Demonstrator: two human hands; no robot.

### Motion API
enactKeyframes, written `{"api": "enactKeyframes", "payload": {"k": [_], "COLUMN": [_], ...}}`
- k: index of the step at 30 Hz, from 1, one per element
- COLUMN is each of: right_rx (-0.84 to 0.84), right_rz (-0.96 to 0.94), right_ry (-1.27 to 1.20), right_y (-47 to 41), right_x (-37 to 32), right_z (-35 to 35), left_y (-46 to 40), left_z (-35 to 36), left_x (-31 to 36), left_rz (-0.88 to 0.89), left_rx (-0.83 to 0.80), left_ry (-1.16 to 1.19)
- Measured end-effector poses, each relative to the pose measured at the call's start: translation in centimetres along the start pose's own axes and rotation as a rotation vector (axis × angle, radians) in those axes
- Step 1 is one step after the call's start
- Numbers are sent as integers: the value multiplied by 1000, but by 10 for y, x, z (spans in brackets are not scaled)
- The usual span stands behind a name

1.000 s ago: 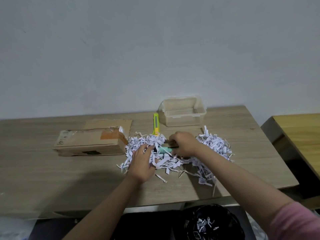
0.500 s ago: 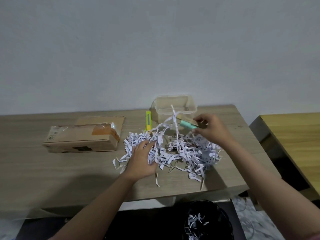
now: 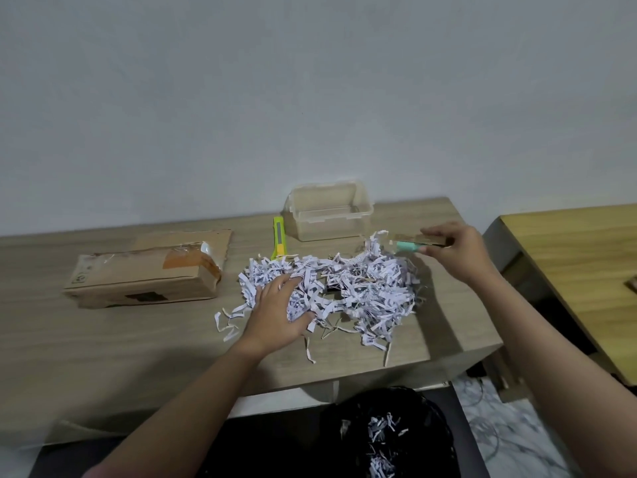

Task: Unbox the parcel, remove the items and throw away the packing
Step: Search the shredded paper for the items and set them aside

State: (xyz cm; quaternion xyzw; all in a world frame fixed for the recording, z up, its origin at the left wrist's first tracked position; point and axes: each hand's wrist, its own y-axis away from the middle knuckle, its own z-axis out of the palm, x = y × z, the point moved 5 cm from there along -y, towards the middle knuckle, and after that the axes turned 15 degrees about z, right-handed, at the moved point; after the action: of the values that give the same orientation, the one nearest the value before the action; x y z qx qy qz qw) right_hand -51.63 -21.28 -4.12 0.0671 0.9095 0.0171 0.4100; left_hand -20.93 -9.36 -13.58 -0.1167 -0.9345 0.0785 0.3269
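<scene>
Resting flat with fingers spread on the near-left part of the shredded paper pile (image 3: 344, 291), the left hand (image 3: 279, 310) presses into the strips, while the right hand (image 3: 455, 251) hovers above the pile's far-right edge, pinching a small mint-green item on a brown card (image 3: 412, 243) between thumb and fingers. Left of the pile the opened cardboard parcel (image 3: 144, 277) lies on the wooden table (image 3: 103, 346), with a yellow-green utility knife (image 3: 279, 238) and a clear plastic container (image 3: 329, 212) just behind the shreds. Below the table's front edge a black bin bag (image 3: 389, 432) holds some paper strips.
</scene>
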Motion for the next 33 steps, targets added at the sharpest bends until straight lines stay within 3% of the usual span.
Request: {"api": "enactKeyframes", "payload": {"k": [7,15,17,20,24,27,33], "right_rx": [215,206,225,253,-1,-185,-195], "right_rz": [302,364,319,77,-277,-293,-241], "right_ry": [-172,36,89,8,-26,157,331], "right_y": [-2,10,9,20,56,60,58], "right_x": [51,80,73,38,-21,-29,-11], "right_z": [-2,33,31,30,65,102,115], "left_y": [-1,-1,0,0,-3,-6,0], "left_z": [1,-2,-5,-13,-26,-18,4], "left_x": [3,9,11,19,29,23,2], "left_rz": [-2,23,41,118,173,85,-59], "left_rx": [-10,-6,6,57,191,109,-13], "left_ry": [-10,-44,-39,-10,-35,-161,-181]}}
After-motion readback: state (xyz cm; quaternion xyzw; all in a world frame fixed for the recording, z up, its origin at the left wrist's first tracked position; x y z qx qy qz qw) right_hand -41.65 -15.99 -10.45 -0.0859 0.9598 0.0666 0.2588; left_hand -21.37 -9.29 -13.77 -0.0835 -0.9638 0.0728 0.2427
